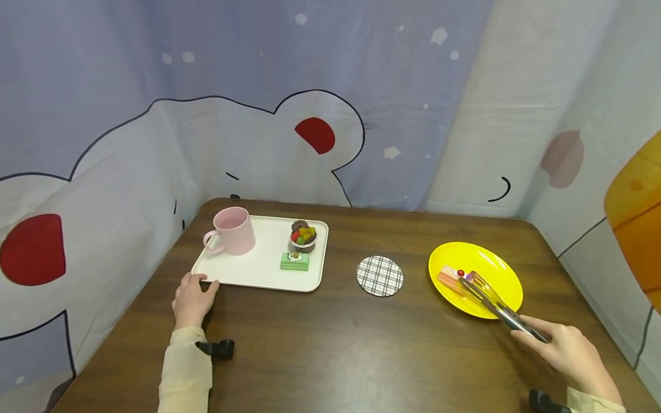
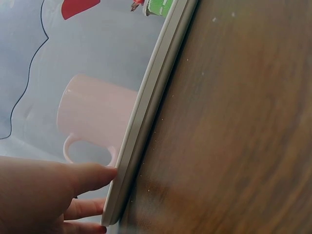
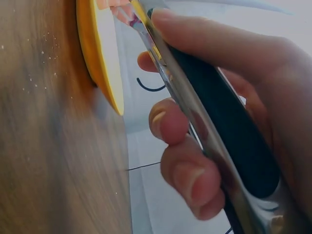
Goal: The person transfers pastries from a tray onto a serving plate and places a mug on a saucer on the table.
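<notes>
My left hand [image 1: 191,301] lies at the near left corner of the white tray [image 1: 268,278], its thumb and fingertips touching the rim. A pink mug [image 1: 234,234] stands on the tray's left part. Toward its right end are a small cup of fruit-topped chocolate dessert [image 1: 303,238] and a green cake slice [image 1: 295,262]. My right hand [image 1: 570,347] grips metal tongs [image 1: 503,312] with dark green handle pads. The tongs' ends reach over the yellow plate [image 1: 496,267] to an orange-pink cake slice [image 1: 448,278] with a red cherry, overlapping its right part.
A round checked coaster [image 1: 379,276] lies between the tray and the plate on the brown wooden table [image 1: 330,350]. Patterned curtains [image 1: 232,143] hang along the table's back and sides.
</notes>
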Demonstrator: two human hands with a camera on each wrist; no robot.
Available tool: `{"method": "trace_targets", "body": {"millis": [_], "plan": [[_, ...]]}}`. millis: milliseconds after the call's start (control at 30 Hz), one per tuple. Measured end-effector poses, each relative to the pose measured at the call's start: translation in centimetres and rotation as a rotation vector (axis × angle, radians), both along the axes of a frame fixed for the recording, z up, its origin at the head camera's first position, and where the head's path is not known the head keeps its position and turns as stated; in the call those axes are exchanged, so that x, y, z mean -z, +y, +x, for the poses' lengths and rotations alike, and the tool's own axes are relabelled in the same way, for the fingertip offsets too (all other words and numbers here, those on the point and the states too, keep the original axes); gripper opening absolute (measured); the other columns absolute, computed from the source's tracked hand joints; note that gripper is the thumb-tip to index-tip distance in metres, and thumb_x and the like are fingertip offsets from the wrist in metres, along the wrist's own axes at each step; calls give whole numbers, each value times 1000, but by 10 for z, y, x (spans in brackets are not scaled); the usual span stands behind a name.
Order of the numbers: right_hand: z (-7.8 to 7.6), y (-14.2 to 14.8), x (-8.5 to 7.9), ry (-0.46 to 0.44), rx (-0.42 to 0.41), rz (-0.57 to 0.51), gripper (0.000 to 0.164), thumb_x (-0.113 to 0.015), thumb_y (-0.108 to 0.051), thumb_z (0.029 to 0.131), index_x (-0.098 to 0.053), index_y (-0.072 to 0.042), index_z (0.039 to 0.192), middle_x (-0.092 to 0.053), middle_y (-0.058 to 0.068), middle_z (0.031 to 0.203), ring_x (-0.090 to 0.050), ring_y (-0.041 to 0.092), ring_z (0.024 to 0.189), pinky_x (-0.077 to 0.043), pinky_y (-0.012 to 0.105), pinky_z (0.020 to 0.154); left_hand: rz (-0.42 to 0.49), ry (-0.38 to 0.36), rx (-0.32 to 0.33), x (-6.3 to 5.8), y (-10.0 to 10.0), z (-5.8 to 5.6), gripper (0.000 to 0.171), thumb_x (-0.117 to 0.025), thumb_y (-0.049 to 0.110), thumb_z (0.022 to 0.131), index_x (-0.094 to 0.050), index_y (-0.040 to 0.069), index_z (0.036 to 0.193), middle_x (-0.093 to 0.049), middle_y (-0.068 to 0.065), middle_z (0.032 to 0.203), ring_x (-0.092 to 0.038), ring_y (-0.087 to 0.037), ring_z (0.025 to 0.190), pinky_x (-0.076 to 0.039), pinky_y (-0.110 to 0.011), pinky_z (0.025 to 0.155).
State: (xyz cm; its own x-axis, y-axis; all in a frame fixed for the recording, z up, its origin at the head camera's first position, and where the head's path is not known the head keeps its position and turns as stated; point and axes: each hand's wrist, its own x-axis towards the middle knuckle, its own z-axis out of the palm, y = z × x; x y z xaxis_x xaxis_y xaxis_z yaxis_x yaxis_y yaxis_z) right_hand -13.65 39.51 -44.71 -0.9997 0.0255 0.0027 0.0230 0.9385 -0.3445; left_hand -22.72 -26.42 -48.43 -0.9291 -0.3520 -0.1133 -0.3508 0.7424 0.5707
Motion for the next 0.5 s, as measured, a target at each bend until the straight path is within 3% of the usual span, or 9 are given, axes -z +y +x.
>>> {"method": "trace_targets", "body": {"millis": [200,500], "plan": [[-2,-1,-1,-63,23,-6,66,-59,-55,89,-57,-7,134,-40,-5,56,-37,9,48,-28,26,47,5,4,-5,1,0,1,53,-48,30,96,-40,-5,135,-17,-32,153,-23,-55,136,-22,-68,106],[-7,-6,-2,-39,41,-14,67,-60,-57,88,-57,-9,133,-46,0,63,-44,16,61,-31,29,53,3,7,-11,1,0,0,54,-47,30,96,-40,-6,135,-17,-32,153,-22,-55,137,-22,-67,107]]}}
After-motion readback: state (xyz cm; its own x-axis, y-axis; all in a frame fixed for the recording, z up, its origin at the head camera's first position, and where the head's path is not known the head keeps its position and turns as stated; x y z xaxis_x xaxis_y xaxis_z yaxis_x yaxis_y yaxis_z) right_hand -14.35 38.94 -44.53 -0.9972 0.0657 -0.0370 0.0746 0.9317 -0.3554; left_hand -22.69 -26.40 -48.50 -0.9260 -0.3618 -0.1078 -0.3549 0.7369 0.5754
